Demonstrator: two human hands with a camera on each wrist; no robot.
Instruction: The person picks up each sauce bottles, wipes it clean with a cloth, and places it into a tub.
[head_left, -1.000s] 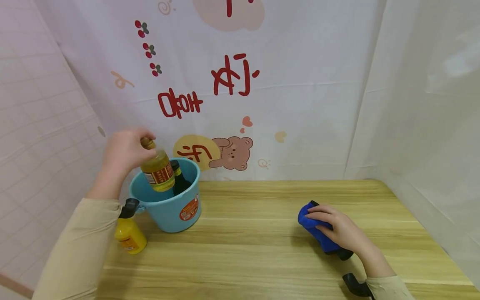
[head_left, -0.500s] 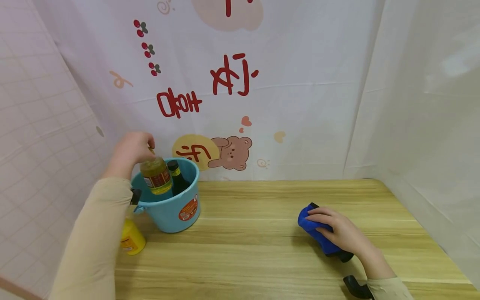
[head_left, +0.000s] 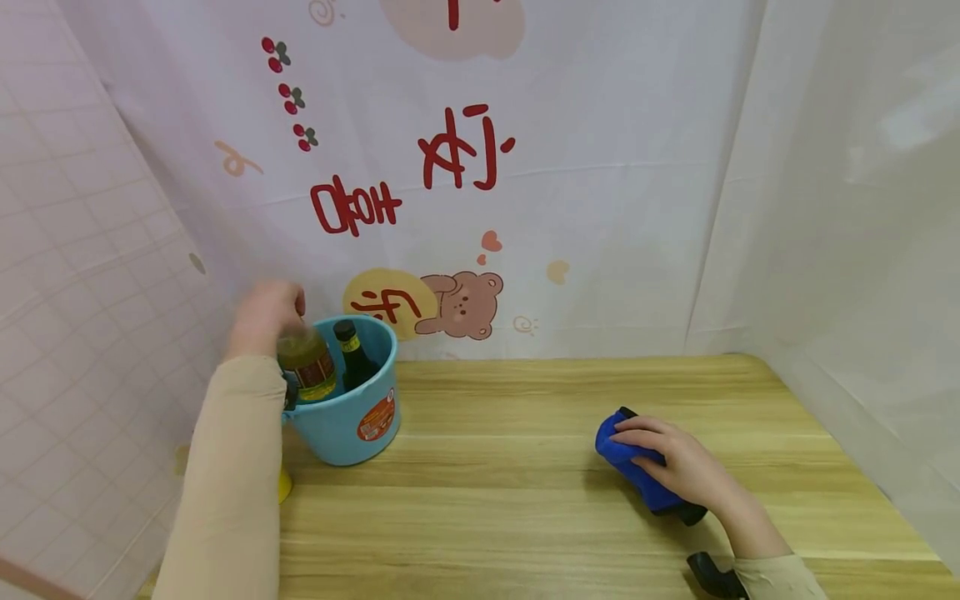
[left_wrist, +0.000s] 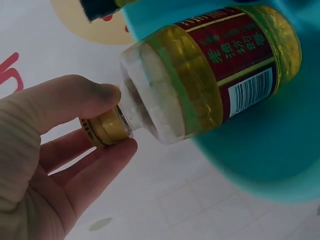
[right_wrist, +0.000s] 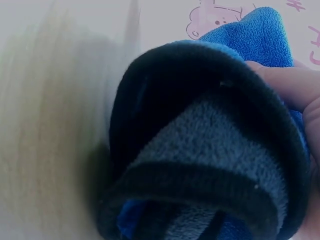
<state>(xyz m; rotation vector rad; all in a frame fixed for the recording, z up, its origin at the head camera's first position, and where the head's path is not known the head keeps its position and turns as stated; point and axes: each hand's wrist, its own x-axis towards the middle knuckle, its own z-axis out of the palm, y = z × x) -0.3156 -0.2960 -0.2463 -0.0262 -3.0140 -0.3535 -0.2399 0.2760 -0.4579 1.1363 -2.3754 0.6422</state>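
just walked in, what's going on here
A person's left hand pinches a bottle of yellow liquid by its gold cap, with the bottle's lower part within the opening of a blue bucket. Whether it touches the bottom is hidden. A dark bottle is already in there. The right hand holds a bundled blue cloth on the table. Something yellow shows behind the left sleeve.

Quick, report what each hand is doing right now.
Left hand: closed, pinching the cooking-oil bottle at its gold cap.
Right hand: closed, gripping the folded blue cloth.
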